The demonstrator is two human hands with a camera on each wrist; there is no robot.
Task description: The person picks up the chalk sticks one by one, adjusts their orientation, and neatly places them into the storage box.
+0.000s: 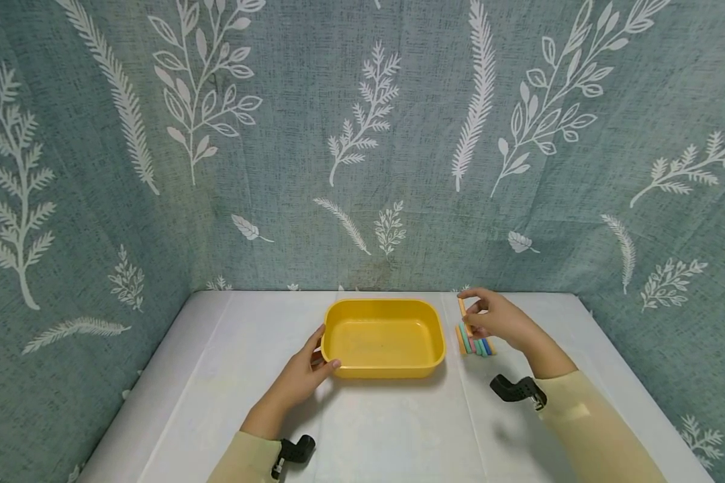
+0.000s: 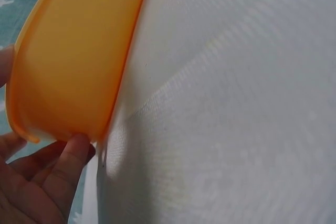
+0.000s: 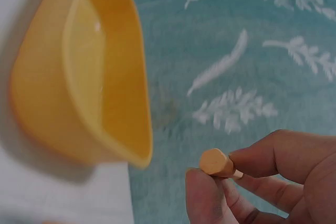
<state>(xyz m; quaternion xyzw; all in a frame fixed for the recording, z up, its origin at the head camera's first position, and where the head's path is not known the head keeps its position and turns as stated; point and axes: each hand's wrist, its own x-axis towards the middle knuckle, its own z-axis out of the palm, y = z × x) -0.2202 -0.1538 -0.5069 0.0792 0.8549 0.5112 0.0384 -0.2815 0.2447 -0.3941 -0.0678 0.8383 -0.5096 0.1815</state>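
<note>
A yellow plastic basin [image 1: 382, 371] stands on the white table with nothing inside. At its left end my left hand [image 1: 301, 373] grips the rim, thumb at the near corner and fingers round the side. In the left wrist view, fingertips [image 2: 79, 142] press against the basin's wall. To the right of the basin, my right hand [image 1: 500, 318] pinches an orange chalk stick [image 3: 214, 162] between thumb and fingers, its flat end facing the right wrist camera. Just below that hand lies a row of coloured chalk sticks [image 1: 478, 348], orange, green, pink and blue, partly hidden by the fingers.
The white-covered table [image 1: 393, 429] meets a teal leaf-patterned curtain [image 1: 423, 248] at the back and on both sides. Dark camera mounts [image 1: 299, 449] sit on both wrists, the right one low over the table.
</note>
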